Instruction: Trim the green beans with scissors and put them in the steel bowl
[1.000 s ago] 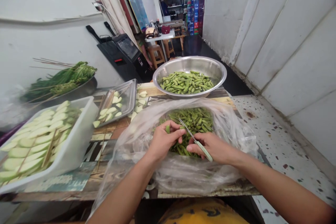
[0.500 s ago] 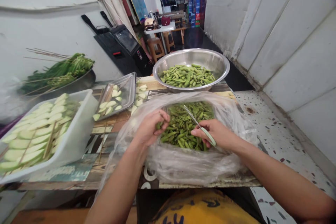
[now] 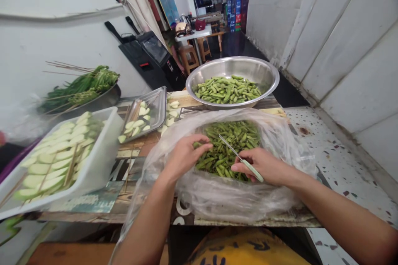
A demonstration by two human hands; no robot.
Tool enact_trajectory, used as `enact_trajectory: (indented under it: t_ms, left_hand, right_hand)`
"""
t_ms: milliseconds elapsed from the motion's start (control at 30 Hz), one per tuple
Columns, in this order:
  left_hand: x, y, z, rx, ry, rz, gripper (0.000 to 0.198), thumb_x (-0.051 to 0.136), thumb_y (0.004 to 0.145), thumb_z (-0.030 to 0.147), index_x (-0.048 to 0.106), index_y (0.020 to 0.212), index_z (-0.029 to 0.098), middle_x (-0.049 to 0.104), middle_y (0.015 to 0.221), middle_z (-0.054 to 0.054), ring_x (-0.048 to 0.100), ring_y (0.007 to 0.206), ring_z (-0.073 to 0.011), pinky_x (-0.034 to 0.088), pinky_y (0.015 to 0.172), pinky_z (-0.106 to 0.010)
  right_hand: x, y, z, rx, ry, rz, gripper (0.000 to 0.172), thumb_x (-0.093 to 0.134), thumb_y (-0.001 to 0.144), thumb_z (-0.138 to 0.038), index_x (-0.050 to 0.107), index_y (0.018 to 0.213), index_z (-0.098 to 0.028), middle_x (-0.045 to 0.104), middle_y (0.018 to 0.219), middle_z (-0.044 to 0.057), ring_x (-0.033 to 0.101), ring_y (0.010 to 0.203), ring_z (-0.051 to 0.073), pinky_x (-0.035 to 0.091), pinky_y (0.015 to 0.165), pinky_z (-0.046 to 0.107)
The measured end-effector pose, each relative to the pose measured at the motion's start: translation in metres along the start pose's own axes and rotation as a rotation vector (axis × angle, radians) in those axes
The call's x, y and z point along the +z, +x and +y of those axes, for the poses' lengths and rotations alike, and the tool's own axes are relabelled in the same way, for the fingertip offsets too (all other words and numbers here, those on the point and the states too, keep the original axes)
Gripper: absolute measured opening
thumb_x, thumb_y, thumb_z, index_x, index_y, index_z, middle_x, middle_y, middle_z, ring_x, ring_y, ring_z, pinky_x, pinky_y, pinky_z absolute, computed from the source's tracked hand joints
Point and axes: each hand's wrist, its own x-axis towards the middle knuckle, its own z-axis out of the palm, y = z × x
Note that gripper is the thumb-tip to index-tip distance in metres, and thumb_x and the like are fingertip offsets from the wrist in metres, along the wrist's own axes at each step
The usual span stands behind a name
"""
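Observation:
My left hand (image 3: 188, 152) hovers over the left side of an open clear plastic bag (image 3: 224, 205). Its thumb and fingers are closed around a green edamame pod (image 3: 196, 145), mostly hidden by the hand. In my right hand (image 3: 264, 165) is a pair of scissors (image 3: 252, 170) with pale green handles, the thin metal blades pointing up and left above the pods. Many edamame pods (image 3: 224, 161) fill the bag between my hands. Just beyond the bag stands a wide steel basin (image 3: 273, 80) holding more green pods (image 3: 228, 90).
At left, a white plastic tub (image 3: 108, 136) holds sliced pale green vegetables on skewers. Behind it are a metal tray (image 3: 160, 109) with cut pieces and skewers, and a bowl (image 3: 108, 95) of leafy greens. A black machine (image 3: 152, 58) leans by the wall.
The view has shifted slightly, so everything sits a little further right. My left thumb and fingers have straightened and reach further over the pods. The scissors stay in my right hand.

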Motion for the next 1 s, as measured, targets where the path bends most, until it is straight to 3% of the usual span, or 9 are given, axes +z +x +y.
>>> enact_trajectory:
  t_ms: [100,233,367,600,767,867,1000]
  left_hand:
    - [0.011,-0.002,0.008,-0.127,-0.200,0.010,0.027,0.062,0.074,0.038,0.068,0.087,0.016,0.068,0.065,-0.001,0.061,0.064,-0.0147,0.046,0.067,-0.025]
    - [0.020,-0.003,0.010,-0.163,-0.247,0.049,0.021,0.065,0.070,0.034,0.072,0.081,0.017,0.072,0.079,-0.003,0.064,0.073,-0.0173,0.047,0.070,-0.026]
    - [0.019,-0.004,0.011,-0.157,-0.283,0.020,0.018,0.067,0.069,0.029,0.074,0.082,0.020,0.073,0.088,-0.004,0.065,0.083,-0.0195,0.047,0.078,-0.028]
    - [0.017,-0.005,0.022,-0.179,-0.317,-0.021,0.012,0.071,0.064,0.027,0.074,0.072,0.019,0.072,0.073,-0.003,0.063,0.069,-0.0174,0.047,0.066,-0.025]
    - [0.015,-0.005,0.023,-0.195,-0.331,-0.049,0.015,0.071,0.063,0.030,0.071,0.070,0.016,0.068,0.070,-0.003,0.058,0.067,-0.0149,0.044,0.063,-0.023]
    - [0.014,-0.004,0.019,-0.240,-0.459,-0.016,0.022,0.072,0.063,0.031,0.067,0.077,0.015,0.061,0.064,0.000,0.050,0.055,-0.0086,0.037,0.050,-0.019]
    - [0.014,-0.002,0.016,-0.387,-0.820,-0.042,0.030,0.069,0.066,0.035,0.057,0.085,0.014,0.045,0.051,0.008,0.025,0.035,-0.0008,0.013,0.036,-0.016]
  right_hand:
    - [0.000,-0.002,-0.004,-0.035,-0.089,0.015,0.043,0.054,0.077,-0.057,0.062,0.077,-0.015,0.058,0.057,0.000,0.052,0.051,0.012,0.034,0.047,0.021]
    - [0.001,-0.004,-0.007,-0.081,-0.150,0.029,0.044,0.056,0.075,-0.059,0.064,0.079,-0.016,0.059,0.063,0.001,0.051,0.055,0.012,0.031,0.048,0.021]
    - [0.002,-0.003,-0.005,-0.081,-0.172,0.054,0.049,0.054,0.074,-0.064,0.064,0.078,-0.016,0.059,0.061,0.002,0.050,0.054,0.013,0.030,0.047,0.021]
    - [0.003,-0.002,-0.003,-0.098,-0.242,0.077,0.051,0.055,0.070,-0.068,0.064,0.075,-0.017,0.059,0.061,0.002,0.050,0.056,0.014,0.031,0.049,0.022]
    - [0.006,-0.002,-0.001,-0.034,-0.154,0.085,0.049,0.054,0.073,-0.065,0.055,0.063,-0.017,0.052,0.048,-0.001,0.047,0.043,0.012,0.031,0.044,0.022]
    - [0.007,-0.001,0.000,-0.019,-0.009,0.080,0.046,0.056,0.073,-0.062,0.053,0.066,-0.017,0.050,0.048,-0.002,0.047,0.040,0.010,0.033,0.042,0.021]
    - [0.005,-0.001,-0.004,-0.015,0.234,-0.033,0.042,0.053,0.077,-0.059,0.052,0.074,-0.017,0.052,0.054,-0.003,0.048,0.043,0.009,0.037,0.039,0.019]
